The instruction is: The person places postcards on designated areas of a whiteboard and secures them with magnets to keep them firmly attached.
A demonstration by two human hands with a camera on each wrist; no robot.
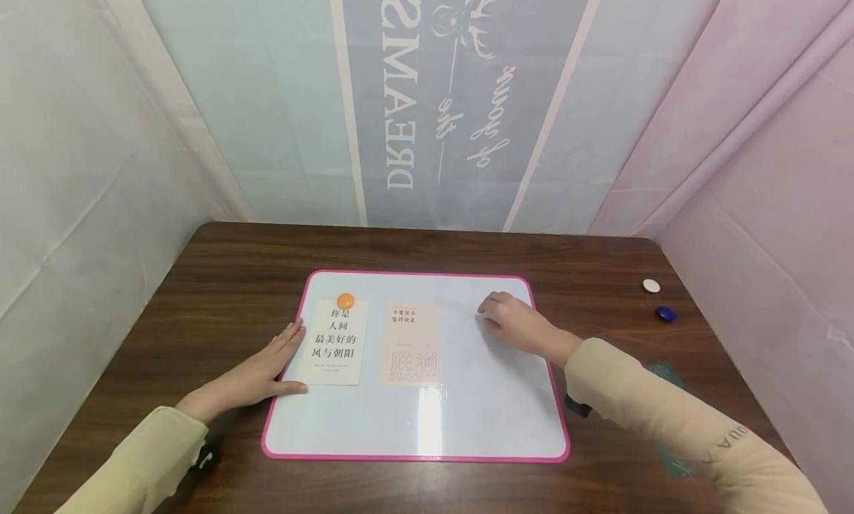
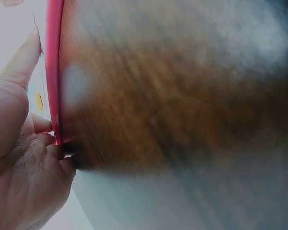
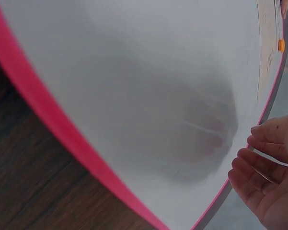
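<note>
A whiteboard [image 1: 494, 417] with a pink rim lies on the table. My left hand [image 1: 263, 369] rests at its left edge, fingers stretched along the rim and thumb over the board's surface. Beside it is a white card [image 1: 333, 351] with dark Chinese lettering, and an orange round magnet [image 1: 345, 301] sits at the card's top. A pale pink card [image 1: 410, 343] lies to the right of the white one. Over the board's right part is my right hand [image 1: 517, 323], fingers loosely bent, with nothing seen between them in the right wrist view.
On the table [image 1: 600, 277] to the right lie a white round magnet [image 1: 651, 285] and a blue one [image 1: 666, 314]. A green item [image 1: 667, 377] is partly hidden under the right sleeve. Printed curtains [image 1: 460, 113] hang behind the table.
</note>
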